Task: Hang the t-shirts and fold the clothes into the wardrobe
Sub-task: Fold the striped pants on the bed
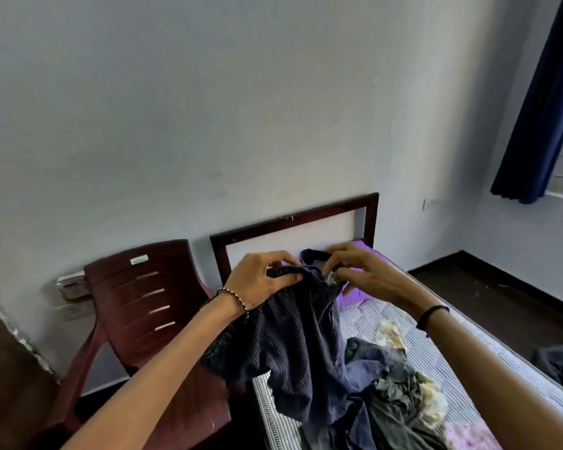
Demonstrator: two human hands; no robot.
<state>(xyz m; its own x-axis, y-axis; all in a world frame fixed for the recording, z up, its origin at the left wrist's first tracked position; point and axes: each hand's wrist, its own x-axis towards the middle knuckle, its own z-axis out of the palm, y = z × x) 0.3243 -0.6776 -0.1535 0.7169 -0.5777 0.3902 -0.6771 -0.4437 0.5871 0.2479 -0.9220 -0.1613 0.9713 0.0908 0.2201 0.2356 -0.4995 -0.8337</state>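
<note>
The left hand (260, 280) is gripping the stretchy top edge of a dark blue striped garment (299, 345), with its fingers curling over the bunched cloth. The right hand (366, 271) is pinching the same edge just beside the left hand, close to a small pale tag. Both hands are holding the garment up in the air, and the rest of it is hanging down below them, with its bottom touching the bed (452, 362). It looks like a pair of shorts, but that is hard to tell. Below the right hand, a messy pile of clothes (400, 394) is lying on the bed, all crumpled and mixed up. A brown chair (143, 303) is standing to the left of the left hand. No wardrobe, hanger or folded stack is showing here. So the job seems to be near its start: one garment is being opened out, probably to get it ready for folding, and the whole pile is waiting to be sorted, hung or folded and put away.
</note>
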